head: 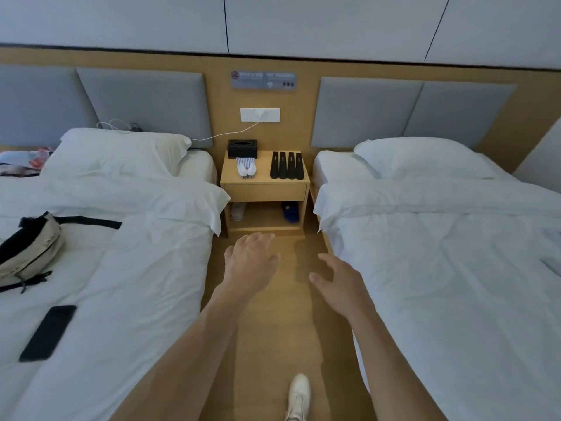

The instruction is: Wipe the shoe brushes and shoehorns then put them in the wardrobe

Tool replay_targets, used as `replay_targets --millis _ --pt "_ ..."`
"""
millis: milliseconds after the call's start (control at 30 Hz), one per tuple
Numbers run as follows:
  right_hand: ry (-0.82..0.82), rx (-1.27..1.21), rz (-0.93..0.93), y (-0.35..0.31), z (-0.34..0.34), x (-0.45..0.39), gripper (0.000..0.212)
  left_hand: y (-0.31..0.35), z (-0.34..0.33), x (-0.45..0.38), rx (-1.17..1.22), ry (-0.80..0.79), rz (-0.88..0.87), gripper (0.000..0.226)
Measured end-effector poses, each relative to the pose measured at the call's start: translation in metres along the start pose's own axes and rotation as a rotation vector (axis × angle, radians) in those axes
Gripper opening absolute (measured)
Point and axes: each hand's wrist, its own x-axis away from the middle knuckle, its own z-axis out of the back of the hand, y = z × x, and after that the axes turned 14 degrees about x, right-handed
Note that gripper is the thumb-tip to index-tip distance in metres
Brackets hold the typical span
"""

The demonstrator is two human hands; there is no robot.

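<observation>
On the wooden nightstand [265, 191] between two beds lie several black shoehorns [287, 165] side by side on the right. Left of them sit white shoe brushes [246, 171] with a striped cloth [243, 161] just behind. My left hand [250, 261] and my right hand [340, 282] reach forward over the floor aisle, well short of the nightstand. Both hands hold nothing and their fingers are spread.
A black tissue box [242, 148] stands at the nightstand's back left. White beds flank the aisle; the left bed [121, 268] carries a waist bag [28, 247] and a black phone [48, 332]. Shoes sit in the nightstand's lower shelf. My white shoe [299, 396] is on the floor.
</observation>
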Motion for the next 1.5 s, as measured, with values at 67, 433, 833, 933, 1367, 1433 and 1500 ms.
replay_targets --millis 67,433,833,933,1367,1433,1500 --pt "-0.012 -0.019 -0.001 -0.007 -0.005 -0.039 0.055 -0.009 0.002 -0.033 0.002 0.005 0.016 0.050" --pt "-0.068 -0.021 0.105 -0.082 0.005 -0.308 0.055 -0.036 0.039 -0.261 -0.100 0.082 0.118 0.050" --pt "-0.076 -0.012 0.154 -0.129 0.010 -0.505 0.054 -0.086 0.038 -0.461 -0.061 0.102 0.183 0.042" --pt "-0.092 -0.008 0.131 -0.143 0.005 -0.554 0.054 -0.108 0.037 -0.517 -0.034 0.074 0.194 0.044" --pt "-0.165 0.050 -0.014 -0.226 -0.024 -0.779 0.052 -0.212 0.059 -0.773 0.026 -0.048 0.253 0.049" --pt "-0.193 0.053 -0.025 -0.232 -0.035 -0.806 0.052 -0.229 0.057 -0.797 0.025 -0.080 0.272 0.048" --pt "-0.237 0.057 -0.042 -0.235 -0.048 -0.835 0.050 -0.245 0.053 -0.820 0.070 -0.104 0.305 0.049"
